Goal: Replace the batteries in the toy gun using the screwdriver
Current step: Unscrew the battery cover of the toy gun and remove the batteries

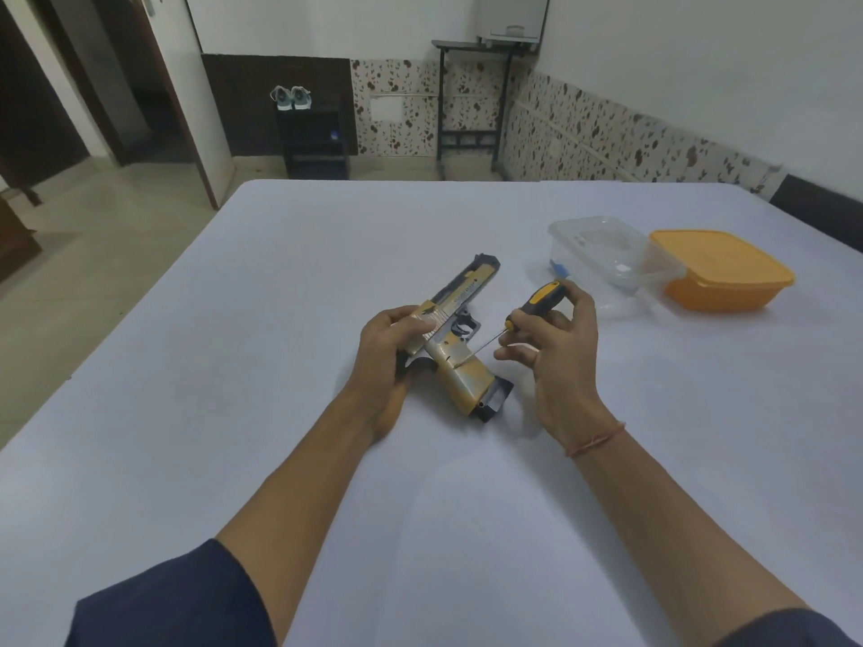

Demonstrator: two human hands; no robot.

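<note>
Currently I see one toy gun (467, 375) resting on the white table (327, 273), barrel running away and leftward, handle toward me. My left hand (387, 347) grips its rear, fingers curled over the slide. Just right of the gun, my right hand (560, 347) pinches the single screwdriver (537, 303), its shaft slanting down-left and its tip touching the handle. Farther right of the gun sit two boxes, one clear (602, 249) and one orange (719, 273).

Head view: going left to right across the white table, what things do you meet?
In order: left hand → toy gun → right hand gripping the screwdriver → clear container → orange container.
</note>
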